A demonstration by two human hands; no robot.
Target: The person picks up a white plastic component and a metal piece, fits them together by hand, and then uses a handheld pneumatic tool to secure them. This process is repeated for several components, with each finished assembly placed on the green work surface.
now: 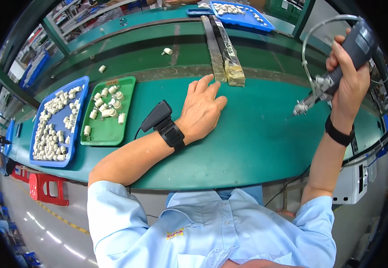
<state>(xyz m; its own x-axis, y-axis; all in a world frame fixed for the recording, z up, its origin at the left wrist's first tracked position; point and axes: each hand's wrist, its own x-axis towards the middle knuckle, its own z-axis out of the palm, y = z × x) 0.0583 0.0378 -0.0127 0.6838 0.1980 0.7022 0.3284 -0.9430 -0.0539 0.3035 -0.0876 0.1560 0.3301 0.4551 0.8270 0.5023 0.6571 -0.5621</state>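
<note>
My right hand (pixel 351 82) is raised above the right side of the green table, its fingers wrapped round a dark grey power screwdriver (pixel 360 41). The tool's metal nose points down and left, and a clear tube loops from its top to its front. My left hand (pixel 200 109) lies palm down on the tabletop, fingers spread and holding nothing. Its fingertips are near the ends of two long bars (pixel 216 49), one wrapped in tape. To its left, a green tray (pixel 96 134) and a larger blue tray (pixel 60 163) hold several small white cylindrical parts.
A green conveyor belt (pixel 136 54) runs beyond the table, with loose white parts (pixel 168 51) on it. The bars lie across it. Another blue tray (pixel 265 27) of white parts stands on the far side. A red stool (pixel 46 190) is on the floor at left.
</note>
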